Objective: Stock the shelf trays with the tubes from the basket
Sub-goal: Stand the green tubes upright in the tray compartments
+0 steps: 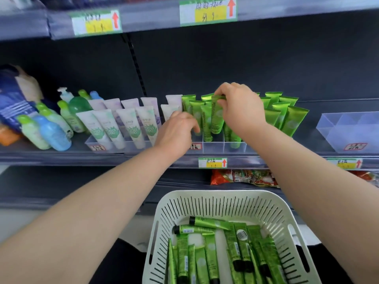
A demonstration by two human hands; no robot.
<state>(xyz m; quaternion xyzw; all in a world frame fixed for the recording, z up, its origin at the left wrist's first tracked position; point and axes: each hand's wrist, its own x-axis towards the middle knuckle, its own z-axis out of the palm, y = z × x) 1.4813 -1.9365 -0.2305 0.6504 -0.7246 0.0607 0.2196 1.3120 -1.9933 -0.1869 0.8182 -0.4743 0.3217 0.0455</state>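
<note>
A white slotted basket [207, 203] sits low in the middle and holds several green tubes [207, 255] lying flat. On the shelf a clear divided tray [213, 147] holds several green tubes standing cap down. My right hand [240, 105] pinches the crimped top of one green tube [216, 117] that stands in the tray's front row. My left hand [178, 132] is at the tray's left front with its fingers curled against the standing tubes; whether it holds one is hidden.
Left of the green tubes stands a tray of white and pale purple tubes [123, 124], then small bottles [51, 132]. An empty clear tray [348, 130] sits at the right. Snack packets [242, 177] lie on the shelf below. Price tags line the shelf edges.
</note>
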